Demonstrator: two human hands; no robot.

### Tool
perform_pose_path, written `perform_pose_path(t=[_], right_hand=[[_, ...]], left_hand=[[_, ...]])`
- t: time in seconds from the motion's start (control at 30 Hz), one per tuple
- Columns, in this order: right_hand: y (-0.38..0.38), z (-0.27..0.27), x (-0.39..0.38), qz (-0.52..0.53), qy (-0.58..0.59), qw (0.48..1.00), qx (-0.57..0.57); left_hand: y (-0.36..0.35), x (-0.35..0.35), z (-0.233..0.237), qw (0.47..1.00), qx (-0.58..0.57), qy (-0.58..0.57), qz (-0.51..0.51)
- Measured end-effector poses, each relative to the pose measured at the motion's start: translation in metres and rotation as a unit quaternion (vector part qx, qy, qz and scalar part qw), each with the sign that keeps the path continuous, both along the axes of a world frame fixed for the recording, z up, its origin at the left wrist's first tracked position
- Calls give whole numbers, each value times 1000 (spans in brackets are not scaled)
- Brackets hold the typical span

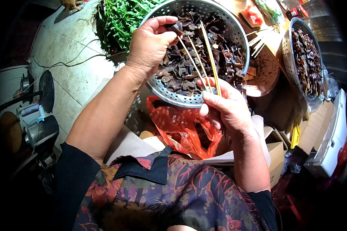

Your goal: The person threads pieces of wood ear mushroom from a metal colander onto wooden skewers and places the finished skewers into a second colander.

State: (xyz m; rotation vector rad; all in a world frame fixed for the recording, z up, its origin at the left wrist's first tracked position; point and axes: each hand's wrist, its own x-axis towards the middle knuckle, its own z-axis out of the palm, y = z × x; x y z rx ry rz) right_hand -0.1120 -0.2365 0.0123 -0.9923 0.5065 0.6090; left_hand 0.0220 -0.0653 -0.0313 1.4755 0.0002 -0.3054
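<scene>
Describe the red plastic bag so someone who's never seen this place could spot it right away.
Start at the large perforated metal colander full of dark, crinkled pieces. Look between its lower rim and the flowered garment for a crumpled bag. Its bright, shiny, see-through red sets it apart from the grey colander and the white material beside it.

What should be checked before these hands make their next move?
1. Left hand has a dark piece: ok, pinched in the fingertips.
2. Right hand holds the sticks: ok.
3. Left fingertips clear of the nearest stick's tip: not ok, it looks right beside the thumb.
4. Dark piece pierced: cannot tell.
5. More pieces in the colander: ok, plenty.
6. Colander firmly supported: cannot tell.
</scene>
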Motion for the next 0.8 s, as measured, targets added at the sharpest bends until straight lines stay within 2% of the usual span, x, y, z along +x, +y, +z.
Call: perform_pose_path(t=[0.2,0.3,0.47,0.53,0.67,0.8], right_hand=[[-1,-4,-2,-14,1,1000,24],[0,-5,-2,-16,-7,1000,20],[-1,-6,-3,-9,-18,1000,-21],[-1,-6,-4,-11,-17,999,-26],[0,-7,-6,-18,-7,999,-42],[2,-10,-5,-18,-5,998,-62]], left_hand=[[-4,-5,-2,997,25,-79,-8],[-4,-8,-1,996,36,-76,-27],[-3,-5,3,999,-25,27,-16],[2,0,5,990,-59,107,-65],[10,5,9,975,-43,185,-117],[6,-2,12,964,-44,209,-156]])
